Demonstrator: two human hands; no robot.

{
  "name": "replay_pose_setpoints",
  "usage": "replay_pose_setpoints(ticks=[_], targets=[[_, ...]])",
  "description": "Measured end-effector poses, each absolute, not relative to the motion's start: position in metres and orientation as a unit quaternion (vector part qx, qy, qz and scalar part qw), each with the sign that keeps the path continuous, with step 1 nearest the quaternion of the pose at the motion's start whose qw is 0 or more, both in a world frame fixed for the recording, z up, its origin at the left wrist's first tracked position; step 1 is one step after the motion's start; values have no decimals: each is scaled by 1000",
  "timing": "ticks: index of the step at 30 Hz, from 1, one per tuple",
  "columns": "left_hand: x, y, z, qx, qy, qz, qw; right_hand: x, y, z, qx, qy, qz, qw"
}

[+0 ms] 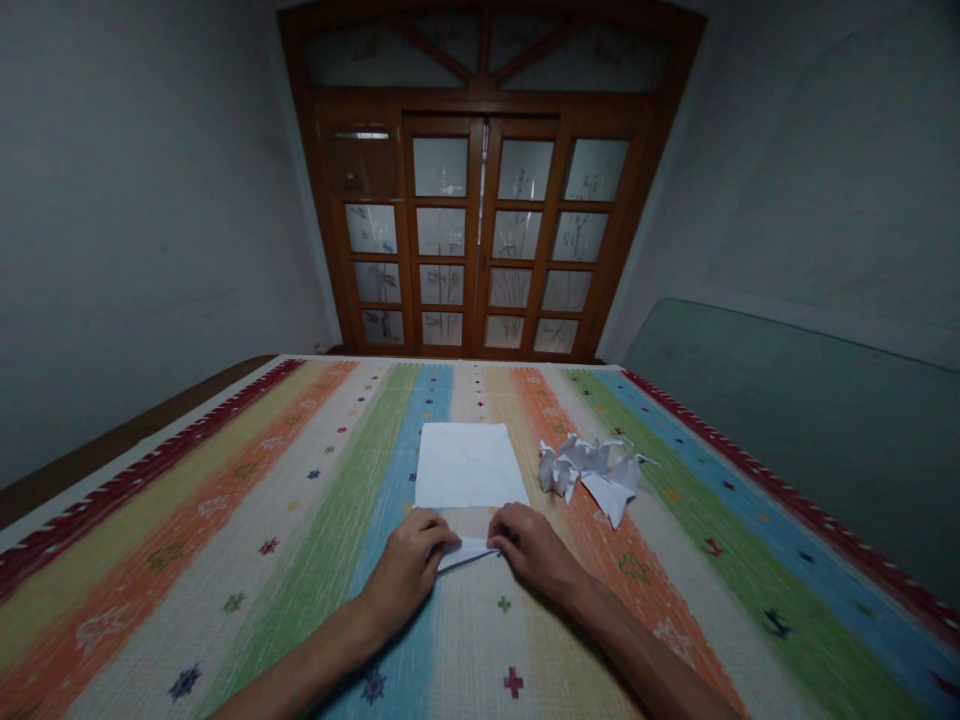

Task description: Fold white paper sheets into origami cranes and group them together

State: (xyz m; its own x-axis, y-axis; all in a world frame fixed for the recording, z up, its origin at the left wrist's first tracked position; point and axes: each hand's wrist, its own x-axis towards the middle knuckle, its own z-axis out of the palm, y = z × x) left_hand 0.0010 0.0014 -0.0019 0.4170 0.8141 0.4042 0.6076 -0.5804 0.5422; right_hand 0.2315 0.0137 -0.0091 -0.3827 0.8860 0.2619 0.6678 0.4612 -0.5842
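The folded paper (466, 552) is a small white piece that lies flat on the surface, close to the near edge and about in the middle of its width. Both hands have it. The left hand (409, 570) is at 9 o'clock of it, with the back of the hand up, the knuckles raised and the fingers curled down; its grip is closed on the left end of the paper. The right hand (534, 550) is at 3 o'clock, also palm down, with the fingers bent and the grip closed on the right tip. Whether the thumbs go under the paper I cannot tell. Both forearms come in from 6 o'clock and open a little apart, low over the cloth.

At 12 o'clock, just beside the hands, lies a flat white sheet (466, 465). At 2 o'clock, near the right hand but apart from it, is a small heap of folded paper figures (589, 465).

The striped cloth (225, 520) covers the whole surface. To 9 o'clock it is wide and free up to the dark red border; to 3 o'clock it is free past the figures. The far edge is at 12 o'clock, and behind it stands a wooden door (480, 230) with glass panes.
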Motion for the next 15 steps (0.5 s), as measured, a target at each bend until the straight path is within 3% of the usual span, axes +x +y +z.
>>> replay_pose_setpoints(ticks=[7,15], targets=[[0,-6,-5,893,385,232,-8,231,9,-11,-427,-855,139,259],[-5,-13,4,912,340,227,-11,236,8,-6,-399,-843,201,300]])
